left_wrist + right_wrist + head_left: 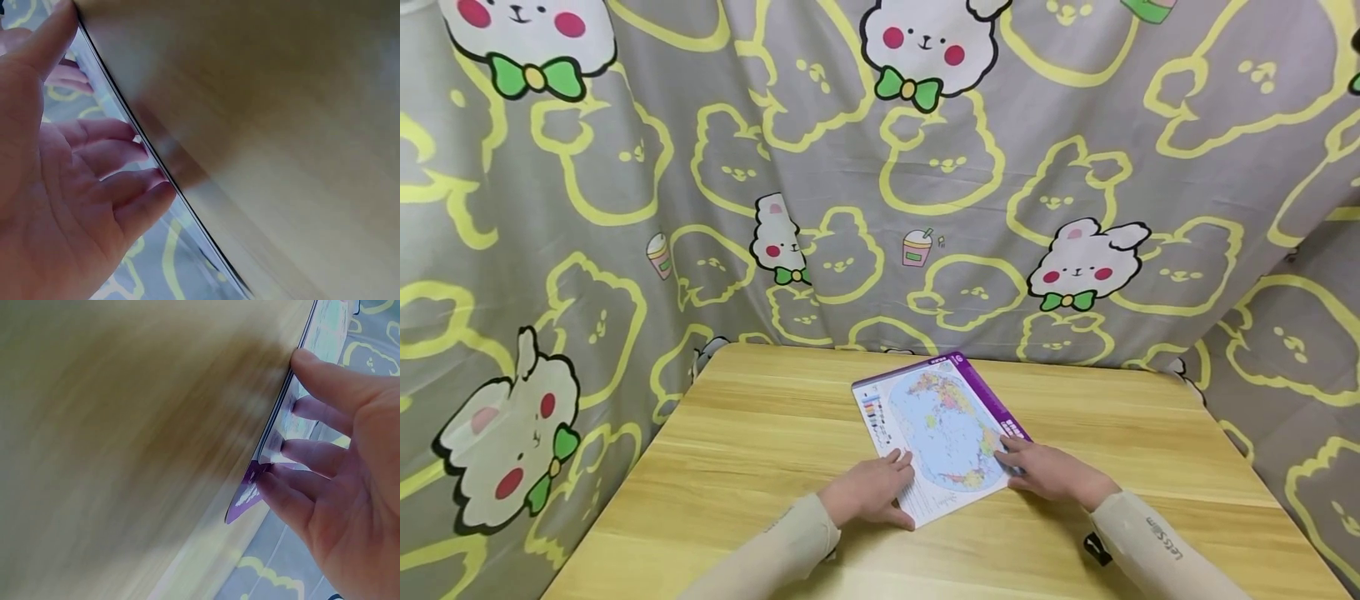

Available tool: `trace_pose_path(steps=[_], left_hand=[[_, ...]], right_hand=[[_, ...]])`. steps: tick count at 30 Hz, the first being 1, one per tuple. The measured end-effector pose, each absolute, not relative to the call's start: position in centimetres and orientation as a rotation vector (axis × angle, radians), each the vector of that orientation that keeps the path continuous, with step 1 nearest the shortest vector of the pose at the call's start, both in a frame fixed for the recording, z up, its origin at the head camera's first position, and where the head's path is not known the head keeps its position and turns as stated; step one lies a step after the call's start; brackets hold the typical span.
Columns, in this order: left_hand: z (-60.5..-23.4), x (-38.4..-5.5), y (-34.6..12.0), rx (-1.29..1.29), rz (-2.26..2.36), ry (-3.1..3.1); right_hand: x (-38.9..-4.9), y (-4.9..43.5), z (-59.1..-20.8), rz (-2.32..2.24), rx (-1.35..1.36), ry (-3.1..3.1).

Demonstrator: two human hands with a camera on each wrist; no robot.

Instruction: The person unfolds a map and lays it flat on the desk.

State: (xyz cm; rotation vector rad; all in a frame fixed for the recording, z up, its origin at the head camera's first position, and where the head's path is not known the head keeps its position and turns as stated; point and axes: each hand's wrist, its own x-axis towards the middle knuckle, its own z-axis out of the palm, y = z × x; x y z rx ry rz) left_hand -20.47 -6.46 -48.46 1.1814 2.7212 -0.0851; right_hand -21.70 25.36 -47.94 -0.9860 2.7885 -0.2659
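Observation:
A thin, flat world map (951, 433) lies turned at an angle on the wooden table, a purple band along its right side. On its lower left edge rests my left hand (868, 487), thumb near the bottom corner. My right hand (1051, 471) touches the lower right edge, fingertips over the printed side. Seen from the left wrist, slightly bent fingers (140, 209) meet the map's edge. In the right wrist view, the fingertips (269, 484) press on the map by its purple corner (245, 499), with the thumb at the edge.
The wooden table (760, 417) reaches back to a grey curtain (850, 275) printed with rabbits and yellow outlines, which also hangs at both sides. A small black piece (1096, 548) sits under the right sleeve (1150, 533).

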Motion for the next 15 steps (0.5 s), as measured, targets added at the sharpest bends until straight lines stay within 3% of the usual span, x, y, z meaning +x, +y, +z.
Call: trace_pose_path(steps=[15], left_hand=[[-47.8, -19.3, -5.5, 1.222, -0.26, 2.737]], right_hand=[[-21.7, 25.9, -48.0, -0.323, -1.031, 2.806]])
